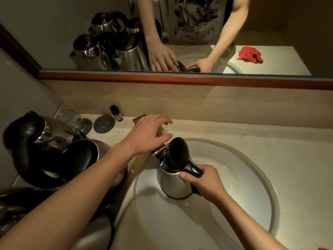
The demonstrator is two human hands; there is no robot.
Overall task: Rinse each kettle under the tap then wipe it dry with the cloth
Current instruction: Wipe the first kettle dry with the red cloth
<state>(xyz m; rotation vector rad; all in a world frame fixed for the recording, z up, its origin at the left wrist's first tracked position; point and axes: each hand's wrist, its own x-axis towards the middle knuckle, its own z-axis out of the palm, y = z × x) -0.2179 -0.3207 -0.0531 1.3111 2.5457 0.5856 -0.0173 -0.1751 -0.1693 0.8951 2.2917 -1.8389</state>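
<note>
Head view: right hand point(201, 179) grips the black handle of a steel kettle point(173, 184), fingers curled round it, thumb along the top edge. Kettle sits upright in the sink point(252, 186), black lid up, spout under the tap point(158, 150). Tap mostly hidden by the left hand point(149, 134), which hovers over it, fingers loosely spread and slightly bent; contact with the tap can't be told. Water flow not discernible. Other kettles point(59, 152) are crowded on the counter at left, partly cut off by the frame edge and the left forearm. Behind them: an upturned glass point(72, 119), a round coaster point(104, 123), a small dark bottle point(115, 112), label unreadable. Mirror point(180, 76) reflects a red cloth point(249, 55) on the counter; the real one shows only as a red sliver at bottom right. Shirt print in the mirror is reversed, illegible.
</note>
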